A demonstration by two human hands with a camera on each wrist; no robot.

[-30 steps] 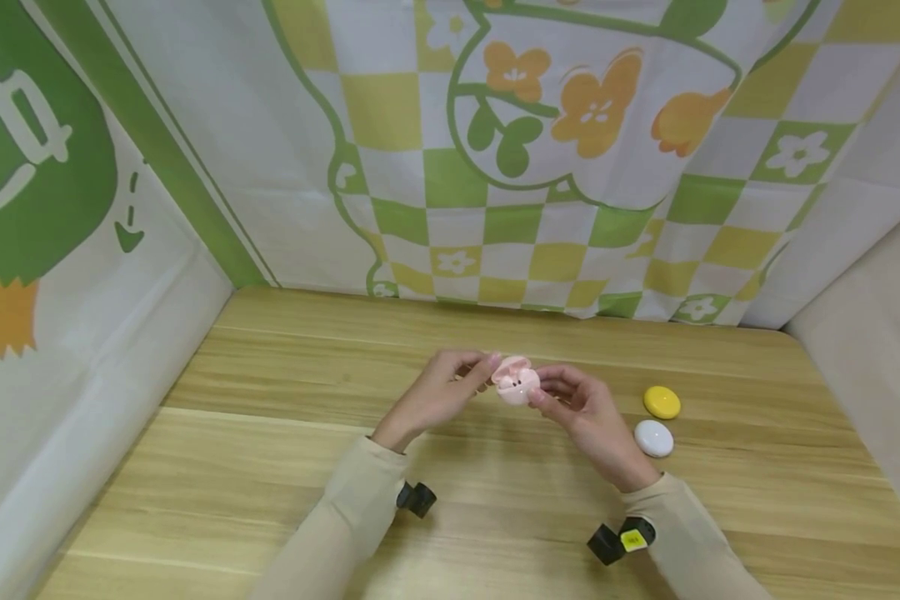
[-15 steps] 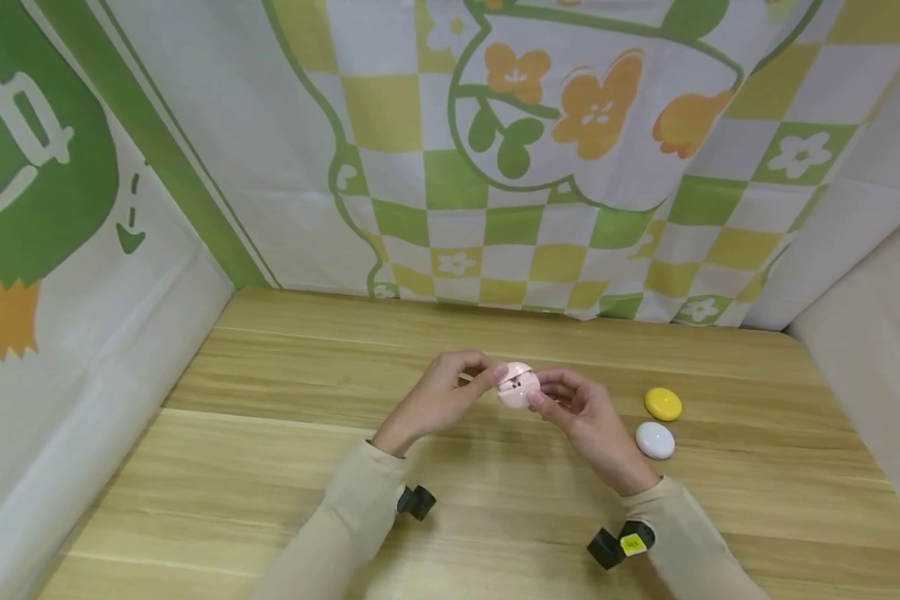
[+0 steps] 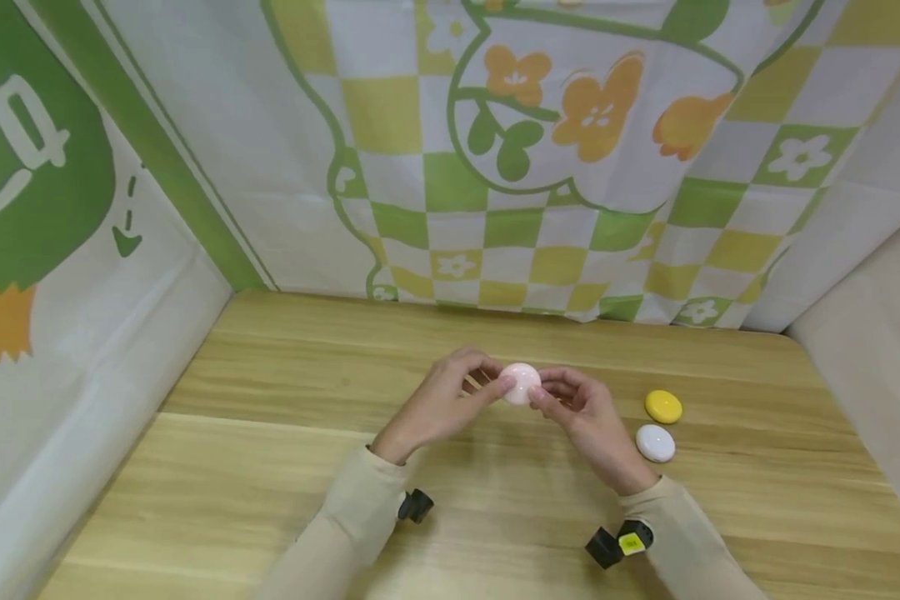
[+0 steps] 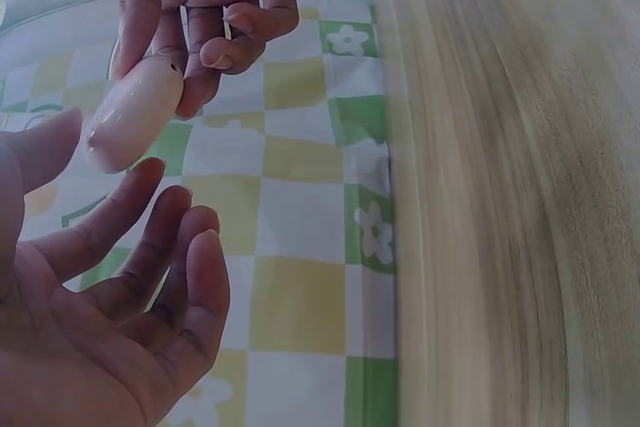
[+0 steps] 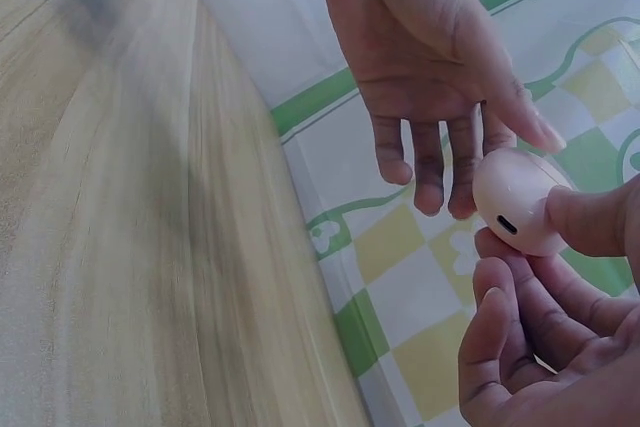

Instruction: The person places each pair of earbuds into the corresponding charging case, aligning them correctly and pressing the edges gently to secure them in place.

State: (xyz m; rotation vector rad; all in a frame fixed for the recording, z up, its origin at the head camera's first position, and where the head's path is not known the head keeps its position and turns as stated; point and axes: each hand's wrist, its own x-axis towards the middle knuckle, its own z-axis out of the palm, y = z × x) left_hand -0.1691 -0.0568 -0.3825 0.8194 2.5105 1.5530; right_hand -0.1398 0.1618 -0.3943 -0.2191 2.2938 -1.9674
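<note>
A pale pink, rounded earbud case (image 3: 521,384) is held up over the table between the two hands, its lid down. My right hand (image 3: 596,421) pinches it, with the thumb on its face and fingers behind. In the right wrist view, a dark oval port shows on the earbud case (image 5: 515,197). My left hand (image 3: 438,404) is at the other side of the case, its thumb tip overlapping the edge in the head view. The left wrist view has the left hand (image 4: 110,307) with relaxed fingers spread around the case (image 4: 138,112), a small gap beside the thumb.
To the right of the right hand, a yellow round case (image 3: 663,407) and a white round case (image 3: 656,443) lie on the wooden table (image 3: 270,492). A checkered cloth (image 3: 510,225) hangs along the back edge. Both wrists carry small black cameras.
The pink earbud case was open one second ago, with its inside showing. Its lid has come down and now it is closed. The right hand has stayed about in place.
</note>
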